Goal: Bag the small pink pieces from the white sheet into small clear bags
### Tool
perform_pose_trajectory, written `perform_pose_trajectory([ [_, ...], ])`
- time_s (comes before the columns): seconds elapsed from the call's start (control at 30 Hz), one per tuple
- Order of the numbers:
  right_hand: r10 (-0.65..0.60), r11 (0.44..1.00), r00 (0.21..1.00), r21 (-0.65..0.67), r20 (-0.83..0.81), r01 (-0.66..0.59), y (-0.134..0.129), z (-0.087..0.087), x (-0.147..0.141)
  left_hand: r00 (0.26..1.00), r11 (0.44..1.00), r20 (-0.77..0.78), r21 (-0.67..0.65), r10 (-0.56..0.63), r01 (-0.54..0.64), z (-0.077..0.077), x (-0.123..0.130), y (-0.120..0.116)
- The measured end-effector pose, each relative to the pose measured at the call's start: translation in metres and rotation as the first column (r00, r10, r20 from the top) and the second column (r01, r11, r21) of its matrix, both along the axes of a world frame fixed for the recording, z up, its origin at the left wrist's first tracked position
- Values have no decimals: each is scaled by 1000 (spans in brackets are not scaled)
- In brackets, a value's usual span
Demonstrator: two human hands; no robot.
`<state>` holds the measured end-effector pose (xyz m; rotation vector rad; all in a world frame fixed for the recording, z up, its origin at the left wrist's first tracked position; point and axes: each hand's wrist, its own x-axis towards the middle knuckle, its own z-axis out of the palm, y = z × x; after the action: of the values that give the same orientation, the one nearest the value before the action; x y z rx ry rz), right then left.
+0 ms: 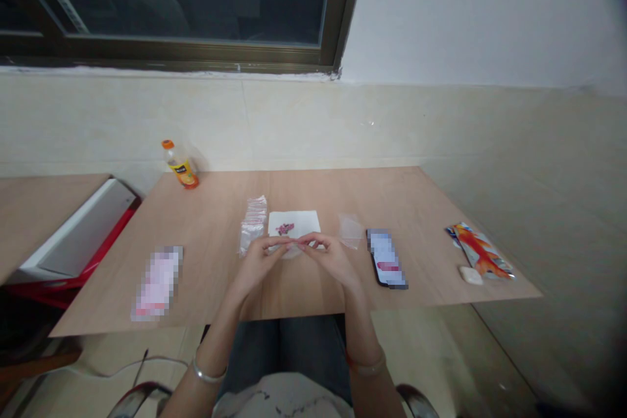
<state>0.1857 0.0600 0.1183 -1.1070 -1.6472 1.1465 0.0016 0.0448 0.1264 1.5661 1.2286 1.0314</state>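
My left hand (262,260) and my right hand (329,258) meet over the near edge of a white sheet (306,221), fingertips pinched together. Between them hangs a small clear plastic bag (292,251), held at its top edge by both hands; its contents cannot be made out. A little pile of pinkish-purple pieces (285,228) lies on the sheet just beyond my fingers. To the left of the sheet is an overlapping row of clear plastic bags (253,225). Right of it, another clear bag (350,230) lies flat.
A phone (388,258) lies right of my hands, and a blurred pink rectangle (157,283) at left. An orange drink bottle (182,166) stands at the back left. A goldfish-printed packet (482,251) and a small white case (471,275) lie at the table's (426,209) right.
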Motion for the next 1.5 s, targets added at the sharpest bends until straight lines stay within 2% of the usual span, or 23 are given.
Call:
perform_pose_trajectory([
  [0.13, -73, 997, 997, 4, -36, 73, -2, -1, -9, 992, 993, -48, 19, 118, -117, -11, -3, -1],
  [0.3, -254, 967, 966, 12, -48, 255, -4, -4, -19, 952, 960, -169, 157, 255, -230, -19, -5, -2],
  [0.37, -227, 974, 973, -16, -43, 227, -5, -6, -25, 942, 948, -186, 212, 279, -238, -20, -5, -3],
  [0.5, -82, 993, 995, -90, -50, 78, -11, -8, -37, 935, 927, -221, 314, 279, -203, -22, -5, -6],
  [0.63, -57, 984, 993, -171, -101, 39, -16, -7, -45, 927, 908, -244, 378, 287, -182, -27, -8, -8],
  [0.83, -83, 966, 980, -257, -181, 34, -17, -8, -46, 930, 928, -278, 346, 241, -137, -30, -8, -10],
  [0.97, -130, 963, 971, -257, -199, 77, -13, -10, -44, 933, 949, -296, 294, 204, -114, -25, -3, -11],
  [1.07, -134, 965, 973, -249, -185, 86, -11, -10, -43, 941, 961, -269, 238, 204, -140, -22, -2, -8],
  [1.17, -139, 961, 974, -260, -179, 90, -10, -8, -44, 959, 971, -208, 177, 194, -158, -20, -3, -4],
  [1.37, -158, 955, 965, -280, -212, 95, -6, -5, -49, 966, 962, 51, 93, 253, -256, -17, 0, -2],
  [1.5, -167, 951, 960, -293, -225, 97, -4, -7, -51, 953, 956, 100, 50, 285, -291, -22, 1, -2],
])
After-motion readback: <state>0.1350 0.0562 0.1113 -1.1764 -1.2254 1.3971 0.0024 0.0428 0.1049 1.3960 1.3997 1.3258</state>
